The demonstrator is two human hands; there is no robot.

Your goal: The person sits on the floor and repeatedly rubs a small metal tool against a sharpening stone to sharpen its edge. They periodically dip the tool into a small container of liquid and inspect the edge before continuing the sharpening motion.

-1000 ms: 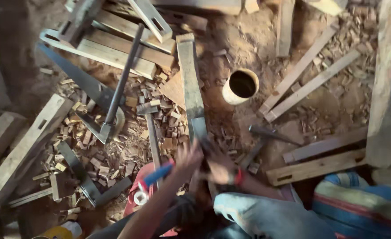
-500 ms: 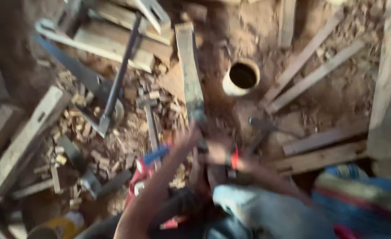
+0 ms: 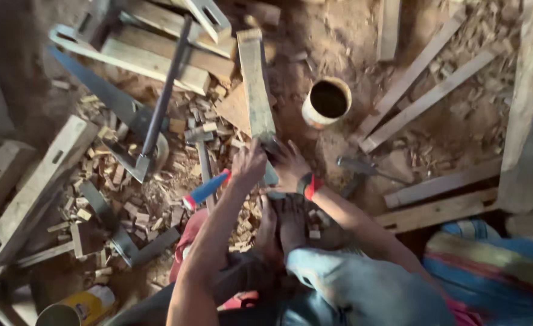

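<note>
Left hand [image 3: 248, 164] grips a tool with a blue-and-red handle [image 3: 206, 189], fingers closed round it – the working end is hidden behind the hand. Right hand [image 3: 290, 166], red band at the wrist, presses on the near end of a long narrow weathered wooden plank [image 3: 255, 84]; fingers look spread over it, but whether they clamp it I cannot tell. The plank lies on the dirt floor [image 3: 351, 36], running away from the person toward the far side, its near end just in front of the bare feet [image 3: 281, 223]. Left of the hands sit a pile of small wood offcuts [image 3: 152, 193], a dark metal bar [image 3: 165, 90] and a wooden-handled hammer [image 3: 201, 151]. To the right, a round open can [image 3: 327, 101] stands upright near the plank; thin wooden slats [image 3: 423, 78] lie well apart.

Judgement: to do this well, keep the plank pinned flat and steady, holding fingers off the tool's line – strokes short and controlled.
</note>
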